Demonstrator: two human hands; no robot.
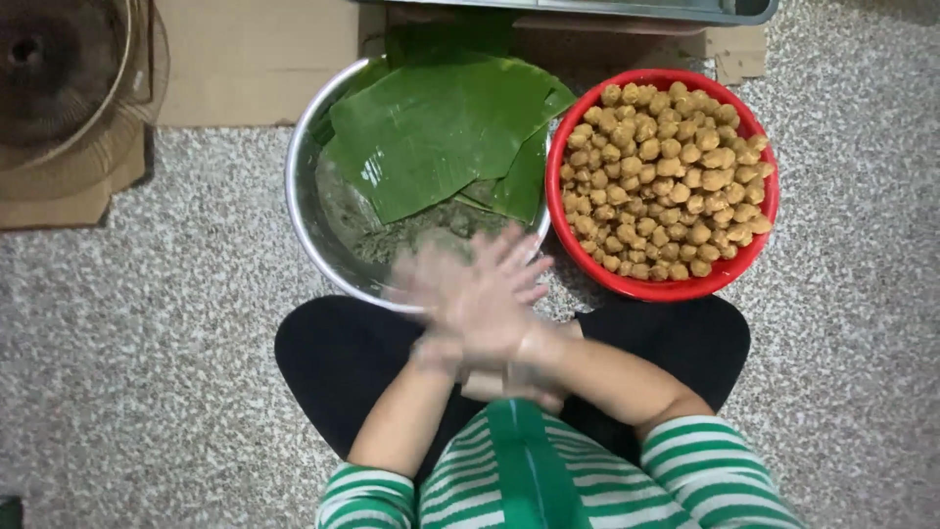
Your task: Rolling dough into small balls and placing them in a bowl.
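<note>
Pressing our left hand (446, 294) and right hand (494, 299) together over the steel bowl (304, 211), fingers spread and blurry, we cannot see what lies between. Greenish dough (392, 238) under banana leaves (431, 127) looks soft, sticky; scoop gently.

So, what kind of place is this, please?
Probably a home floor used for preparing food: a speckled floor, a metal bowl with banana leaves, and a red bowl of brown balls.

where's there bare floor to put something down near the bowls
Bare speckled floor lies left of the metal bowl, and more right of the red bowl. The two bowls touch, and the blurred hands and knees fill the space just below them.
</note>
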